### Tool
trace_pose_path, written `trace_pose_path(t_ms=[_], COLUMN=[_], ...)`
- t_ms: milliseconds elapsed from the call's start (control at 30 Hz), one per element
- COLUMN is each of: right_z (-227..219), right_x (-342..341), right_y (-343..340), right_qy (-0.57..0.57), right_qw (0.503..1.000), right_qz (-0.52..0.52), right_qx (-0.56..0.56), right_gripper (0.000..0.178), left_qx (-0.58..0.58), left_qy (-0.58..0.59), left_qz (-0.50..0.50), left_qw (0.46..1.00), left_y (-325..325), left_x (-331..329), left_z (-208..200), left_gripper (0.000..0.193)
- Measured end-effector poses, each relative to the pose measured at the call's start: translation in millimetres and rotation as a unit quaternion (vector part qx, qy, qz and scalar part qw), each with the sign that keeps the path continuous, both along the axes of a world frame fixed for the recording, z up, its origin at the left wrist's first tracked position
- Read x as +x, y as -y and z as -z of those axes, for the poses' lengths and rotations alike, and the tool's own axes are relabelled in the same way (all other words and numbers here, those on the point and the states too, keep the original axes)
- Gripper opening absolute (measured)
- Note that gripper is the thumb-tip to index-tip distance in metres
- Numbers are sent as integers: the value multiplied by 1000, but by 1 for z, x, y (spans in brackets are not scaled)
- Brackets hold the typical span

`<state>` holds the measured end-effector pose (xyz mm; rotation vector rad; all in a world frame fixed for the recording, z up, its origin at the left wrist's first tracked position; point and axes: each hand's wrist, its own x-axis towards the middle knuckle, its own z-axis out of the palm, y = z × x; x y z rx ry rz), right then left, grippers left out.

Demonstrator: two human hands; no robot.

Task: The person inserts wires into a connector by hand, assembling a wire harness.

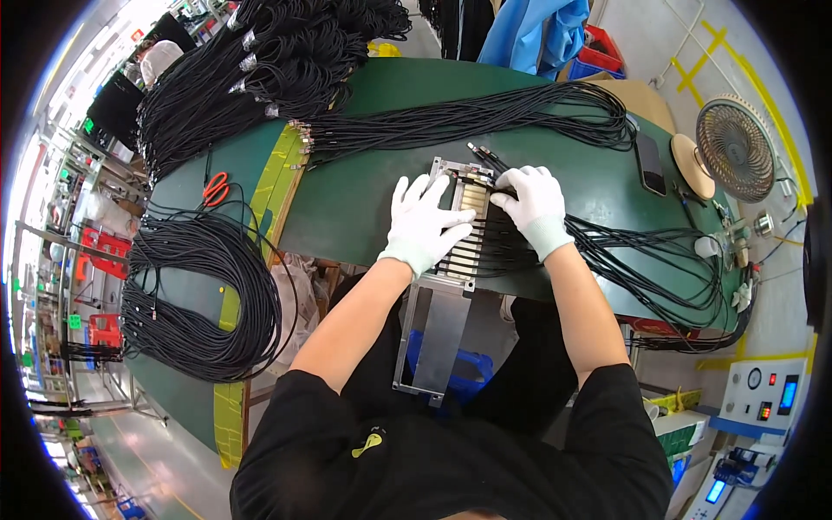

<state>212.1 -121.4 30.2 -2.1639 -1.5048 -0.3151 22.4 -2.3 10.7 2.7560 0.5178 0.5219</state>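
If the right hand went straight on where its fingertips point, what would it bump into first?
Most likely the upper part of the metal fixture, just left of the right hand's fingertips. Depth is unclear; they may already touch it.

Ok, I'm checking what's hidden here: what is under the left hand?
Part of the metal holder; pale slots and black cables show to the right of the left hand. Whatever lies directly beneath the palm is covered.
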Motion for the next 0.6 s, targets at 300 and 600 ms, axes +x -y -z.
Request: trace_pose_path(t_ms=[300,600], right_z=[3,-5], right_x=[9,-32], right_y=[-5,-1], right_qy=[-38,-89], right_qw=[998,980], right_qz=[-36,-167], right_qx=[21,69], right_gripper=[10,23], left_qx=[-159,-44], left_qy=[209,302], left_qz=[-37,6], left_qw=[964,952], left_y=[-16,-16], left_x=[-1,1], left_z=[9,19], left_gripper=[20,14])
